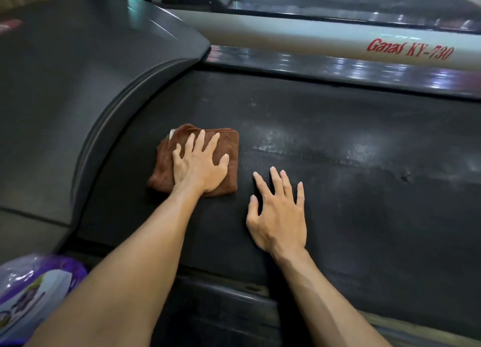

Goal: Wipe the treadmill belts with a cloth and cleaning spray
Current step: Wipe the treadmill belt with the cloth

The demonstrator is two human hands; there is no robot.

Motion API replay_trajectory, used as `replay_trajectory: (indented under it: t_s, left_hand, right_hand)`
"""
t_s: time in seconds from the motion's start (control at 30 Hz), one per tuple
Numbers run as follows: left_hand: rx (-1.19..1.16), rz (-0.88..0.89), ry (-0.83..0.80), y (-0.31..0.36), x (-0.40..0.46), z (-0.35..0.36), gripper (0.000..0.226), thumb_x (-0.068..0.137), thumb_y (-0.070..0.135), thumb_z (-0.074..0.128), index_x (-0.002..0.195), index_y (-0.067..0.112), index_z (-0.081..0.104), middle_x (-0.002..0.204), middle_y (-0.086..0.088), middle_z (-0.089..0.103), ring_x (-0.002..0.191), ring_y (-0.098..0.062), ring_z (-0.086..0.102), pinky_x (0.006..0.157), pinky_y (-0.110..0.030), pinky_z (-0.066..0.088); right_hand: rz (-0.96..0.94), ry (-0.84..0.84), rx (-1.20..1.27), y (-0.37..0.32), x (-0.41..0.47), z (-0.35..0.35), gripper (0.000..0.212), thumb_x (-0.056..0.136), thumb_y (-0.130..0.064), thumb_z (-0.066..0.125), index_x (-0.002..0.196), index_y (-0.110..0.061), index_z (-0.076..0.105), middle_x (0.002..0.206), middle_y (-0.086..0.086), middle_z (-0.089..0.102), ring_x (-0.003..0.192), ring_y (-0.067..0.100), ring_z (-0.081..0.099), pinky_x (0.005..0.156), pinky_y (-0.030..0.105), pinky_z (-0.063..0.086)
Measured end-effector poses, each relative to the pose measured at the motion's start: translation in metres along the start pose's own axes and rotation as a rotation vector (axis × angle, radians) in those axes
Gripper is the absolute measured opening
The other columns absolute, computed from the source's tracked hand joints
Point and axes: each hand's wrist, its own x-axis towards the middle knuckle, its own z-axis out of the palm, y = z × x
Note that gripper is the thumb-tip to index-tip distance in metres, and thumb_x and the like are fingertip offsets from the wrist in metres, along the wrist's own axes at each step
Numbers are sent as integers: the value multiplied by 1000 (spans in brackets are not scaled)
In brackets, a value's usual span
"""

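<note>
A folded brown cloth (229, 148) lies flat on the black treadmill belt (338, 190), close to the curved motor cover. My left hand (199, 165) presses down on the cloth with fingers spread. My right hand (278, 214) rests flat on the bare belt just right of the cloth, fingers apart, holding nothing. A wet, shiny streak runs across the belt to the right of the cloth. At the bottom left corner is a purple and white bottle (33, 294), partly cut off by the frame.
The dark grey motor cover (78, 86) rises at the left. A grey side rail (338, 42) with red lettering runs along the far side of the belt. Beyond it is a second treadmill belt (364, 0). A near side rail (221, 307) lies under my forearms.
</note>
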Motion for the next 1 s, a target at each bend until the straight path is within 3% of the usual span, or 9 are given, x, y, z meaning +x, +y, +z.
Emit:
replay_trajectory:
  t_s: [0.13,0.37,0.57,0.7,0.83,1.0]
  left_hand:
    - [-18,-14,22,-16,2,1,68,99,67,27,161,41,18,171,7,10,157,-14,1,127,-44,0]
    - [18,-197,46,-66,-29,-12,69,99,65,27,162,40,15,171,4,12,157,-18,3,127,-47,2]
    - [77,-207,43,-41,-76,-4,70,100,61,26,163,36,9,172,1,6,158,-22,-1,126,-49,-1]
    - [76,-86,-2,-12,-57,-1,69,101,61,24,163,38,4,172,3,0,158,-21,-5,126,-50,-2]
    - [39,117,-21,2,-19,-2,66,101,62,27,162,42,12,172,9,2,157,-14,-3,126,-47,0]
    - [34,58,-33,-22,6,-8,68,99,68,26,161,44,14,171,11,5,157,-12,-1,127,-43,0]
  right_hand:
    - [-3,-3,6,1,1,0,62,100,-46,28,162,-37,28,173,2,17,160,19,5,128,51,-1]
    - [0,10,17,1,0,3,65,98,-47,25,162,-37,29,173,2,18,160,20,7,128,52,0]
    - [0,14,17,0,0,2,65,98,-47,25,162,-35,29,172,3,19,160,21,8,128,53,1]
    - [7,18,-1,0,1,3,69,97,-47,25,163,-28,28,172,3,20,160,21,10,129,53,3]
    - [7,7,6,0,1,2,70,97,-48,24,164,-28,27,172,2,19,160,20,9,129,53,3]
    - [7,30,17,-1,0,2,69,96,-47,26,162,-27,32,171,2,24,159,21,14,128,53,7]
